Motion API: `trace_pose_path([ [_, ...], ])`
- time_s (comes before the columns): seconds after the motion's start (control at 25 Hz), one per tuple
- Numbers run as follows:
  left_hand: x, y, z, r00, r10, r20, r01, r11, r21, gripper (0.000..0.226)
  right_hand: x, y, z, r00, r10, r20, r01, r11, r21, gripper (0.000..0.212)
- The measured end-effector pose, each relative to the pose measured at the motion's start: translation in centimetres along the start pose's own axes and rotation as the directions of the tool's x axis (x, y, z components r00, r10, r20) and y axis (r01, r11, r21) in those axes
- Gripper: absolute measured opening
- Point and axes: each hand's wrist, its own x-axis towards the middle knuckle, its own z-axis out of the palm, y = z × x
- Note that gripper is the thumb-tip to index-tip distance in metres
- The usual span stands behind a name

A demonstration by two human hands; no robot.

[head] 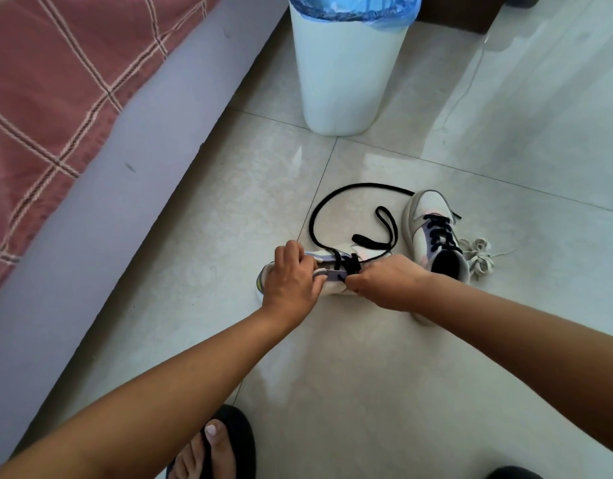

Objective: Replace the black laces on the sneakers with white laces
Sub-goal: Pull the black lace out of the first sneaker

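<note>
A white and lilac sneaker (332, 271) lies sideways on the tiled floor between my hands. My left hand (291, 278) grips its heel and upper. My right hand (388, 281) pinches the black lace (318, 209) at the eyelets; the lace's loose part loops away over the floor. The second sneaker (432, 233) stands upright to the right, fully laced in black. A bundle of white laces (479, 259) lies beside it on its right.
A white bin (343, 74) with a blue liner stands behind the shoes. A bed with a pink checked cover (56, 81) and a grey side panel runs along the left. My foot in a black sandal (215, 444) shows at the bottom.
</note>
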Motion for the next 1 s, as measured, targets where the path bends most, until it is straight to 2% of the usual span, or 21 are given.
trace_pose_path([
  [0.12,0.2,-0.1,0.0,1.0,-0.028,-0.008,0.029,1.0,0.001,0.026,0.8,-1.7,-0.1,0.972,0.233,-0.011,-0.231,0.968,0.097,0.032],
  [0.24,0.2,-0.1,0.1,0.998,-0.061,-0.013,0.06,0.998,-0.024,0.024,1.9,-3.0,0.8,0.952,0.304,-0.016,-0.299,0.943,0.145,0.023],
  [0.32,0.3,-0.1,0.1,0.996,-0.085,-0.016,0.084,0.996,-0.037,0.023,1.4,-2.4,0.6,0.976,0.218,-0.019,-0.216,0.973,0.081,0.024],
  [0.44,0.5,-0.2,0.1,0.998,-0.057,-0.003,0.057,0.998,-0.019,0.027,0.0,-1.1,0.4,0.995,-0.075,0.068,0.082,0.991,-0.108,0.027],
  [0.48,0.5,-0.3,0.1,1.0,-0.03,-0.008,0.03,0.999,-0.013,0.03,0.0,-0.8,0.2,0.995,-0.067,0.081,0.078,0.987,-0.143,0.026],
  [0.56,0.5,-0.3,0.1,1.0,-0.001,-0.017,0.0,1.0,-0.027,0.033,0.4,-1.2,-0.2,0.994,0.11,0.012,-0.111,0.994,0.015,0.027],
  [0.64,0.4,-0.4,0.1,1.0,-0.003,-0.024,0.002,0.999,-0.032,0.032,1.9,-2.3,-0.4,0.946,0.322,0.029,-0.321,0.924,0.208,0.032],
  [0.72,0.4,-0.4,0.1,0.999,-0.026,-0.018,0.026,0.999,-0.027,0.03,3.1,-2.8,-0.6,0.931,0.366,0.011,-0.355,0.895,0.272,0.027],
  [0.8,0.5,-0.5,0.2,0.999,-0.04,0.0,0.04,0.999,-0.035,0.026,2.7,-2.8,-0.7,0.959,0.281,0.033,-0.281,0.932,0.23,0.027],
  [0.84,0.5,-0.5,0.3,0.999,-0.051,0.008,0.052,0.998,-0.045,0.025,2.0,-2.4,-0.5,0.981,0.172,0.089,-0.184,0.969,0.163,0.027],
  [0.92,0.5,-0.5,0.2,0.998,-0.06,0.025,0.061,0.998,-0.035,0.027,0.6,-2.3,0.1,0.947,-0.039,0.318,0.039,0.999,0.005,0.025],
  [0.96,0.6,-0.4,0.3,0.999,-0.044,0.022,0.044,0.999,-0.017,0.029,0.1,-2.4,0.6,0.926,-0.053,0.374,0.071,0.997,-0.035,0.023],
  [1.0,0.7,-0.4,0.3,1.0,-0.025,0.015,0.025,1.0,-0.002,0.032,0.0,-2.5,0.5,0.943,-0.008,0.334,0.014,1.0,-0.016,0.02],
])
